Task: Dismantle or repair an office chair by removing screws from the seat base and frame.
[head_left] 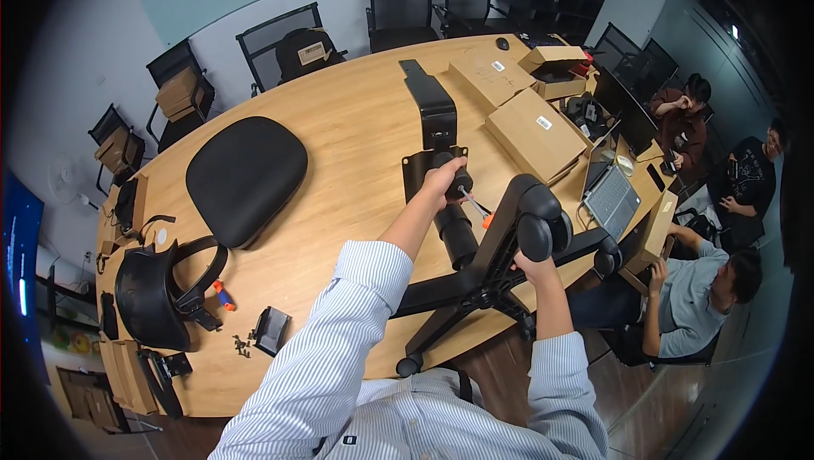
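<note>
A black office chair frame lies on its side in front of me. Its wheeled star base (475,284) is nearest me, with a caster (535,236) upward. From it a black column (458,238) runs to the seat mounting plate (413,173) and an L-shaped back bracket (432,104). My left hand (443,182) is closed round a black cylindrical knob (463,182) by the plate. A screwdriver (487,220) with an orange-ended handle has its shaft toward that knob. My right hand (537,267) appears closed on its handle, mostly hidden behind a base leg.
Left on the table are the black seat cushion (246,180), a chair back with armrest (157,295), another screwdriver (224,295) and loose screws (243,345) by a small package (271,329). Cardboard boxes (536,133) and a laptop (612,199) stand right. Several people sit beyond.
</note>
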A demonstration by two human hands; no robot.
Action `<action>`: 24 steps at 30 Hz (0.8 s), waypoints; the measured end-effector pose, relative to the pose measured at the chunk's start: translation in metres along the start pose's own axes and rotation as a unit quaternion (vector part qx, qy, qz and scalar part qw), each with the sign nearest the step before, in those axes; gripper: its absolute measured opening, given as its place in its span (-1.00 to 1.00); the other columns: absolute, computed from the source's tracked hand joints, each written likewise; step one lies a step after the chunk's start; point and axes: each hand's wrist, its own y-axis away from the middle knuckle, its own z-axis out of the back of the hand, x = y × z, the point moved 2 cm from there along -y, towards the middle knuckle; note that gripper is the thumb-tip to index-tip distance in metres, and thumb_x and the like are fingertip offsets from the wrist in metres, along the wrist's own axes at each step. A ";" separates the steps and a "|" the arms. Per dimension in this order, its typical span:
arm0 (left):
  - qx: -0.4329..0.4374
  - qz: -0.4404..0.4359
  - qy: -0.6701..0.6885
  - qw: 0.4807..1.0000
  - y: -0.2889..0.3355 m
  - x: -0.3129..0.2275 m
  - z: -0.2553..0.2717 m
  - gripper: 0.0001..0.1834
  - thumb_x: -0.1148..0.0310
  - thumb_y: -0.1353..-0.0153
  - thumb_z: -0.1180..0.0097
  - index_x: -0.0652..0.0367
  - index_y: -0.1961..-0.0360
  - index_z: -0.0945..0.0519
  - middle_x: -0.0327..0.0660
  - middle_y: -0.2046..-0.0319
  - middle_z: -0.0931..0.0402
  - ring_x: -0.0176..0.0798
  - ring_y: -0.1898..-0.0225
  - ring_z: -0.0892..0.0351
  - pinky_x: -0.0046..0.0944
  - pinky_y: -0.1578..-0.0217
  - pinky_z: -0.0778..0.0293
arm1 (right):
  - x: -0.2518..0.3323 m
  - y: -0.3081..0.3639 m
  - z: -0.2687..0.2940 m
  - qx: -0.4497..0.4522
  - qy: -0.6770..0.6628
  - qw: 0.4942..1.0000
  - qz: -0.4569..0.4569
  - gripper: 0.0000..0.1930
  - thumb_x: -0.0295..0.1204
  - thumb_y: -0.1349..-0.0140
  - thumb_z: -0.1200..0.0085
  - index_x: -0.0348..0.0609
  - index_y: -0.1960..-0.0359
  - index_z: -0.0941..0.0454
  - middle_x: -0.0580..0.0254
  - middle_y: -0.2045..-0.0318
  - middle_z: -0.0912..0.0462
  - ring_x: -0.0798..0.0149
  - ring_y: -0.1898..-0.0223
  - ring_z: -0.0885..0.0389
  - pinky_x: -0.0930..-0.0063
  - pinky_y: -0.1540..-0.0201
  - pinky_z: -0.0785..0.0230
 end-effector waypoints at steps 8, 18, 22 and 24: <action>-0.036 0.053 -0.094 0.993 0.025 0.016 0.014 -0.27 -0.20 -0.27 0.30 0.43 0.13 -0.34 0.08 0.36 -0.39 0.18 0.34 -0.60 0.13 0.40 -0.65 | 0.029 -0.017 0.011 0.068 -0.161 0.985 -0.002 -0.58 -0.68 -0.06 -0.12 -0.10 0.01 -0.44 0.30 0.24 -0.55 0.37 0.25 -0.51 0.50 0.22 -0.42; 0.128 0.049 -0.083 0.987 0.082 0.031 -0.015 -0.60 0.09 -0.13 -0.27 0.28 0.37 -0.53 -0.15 0.47 -0.54 -0.23 0.44 -0.61 -0.16 0.33 -0.64 | 0.090 -0.005 0.007 0.205 -0.328 0.921 0.040 -0.67 -0.25 -0.26 0.00 -0.20 0.04 -0.47 0.13 0.17 -0.61 0.29 0.21 -0.64 0.43 0.25 -0.60; 0.102 0.060 -0.060 0.991 0.066 0.040 -0.015 -0.73 0.24 -0.17 -0.24 0.26 0.35 -0.56 -0.14 0.48 -0.54 -0.24 0.47 -0.61 -0.23 0.37 -0.64 | 0.094 0.007 -0.006 0.147 -0.214 0.958 0.119 -0.72 -0.42 -0.21 -0.07 -0.16 0.05 -0.46 0.24 0.18 -0.59 0.33 0.21 -0.58 0.50 0.20 -0.48; 0.105 0.053 -0.069 0.991 0.062 0.042 -0.014 -0.75 0.27 -0.18 -0.21 0.27 0.35 -0.56 -0.14 0.48 -0.54 -0.23 0.47 -0.61 -0.23 0.38 -0.64 | 0.087 0.008 -0.006 0.206 -0.119 0.947 0.216 -0.68 -0.46 -0.26 -0.05 -0.19 -0.05 -0.43 0.24 0.11 -0.58 0.32 0.12 -0.55 0.47 0.04 -0.43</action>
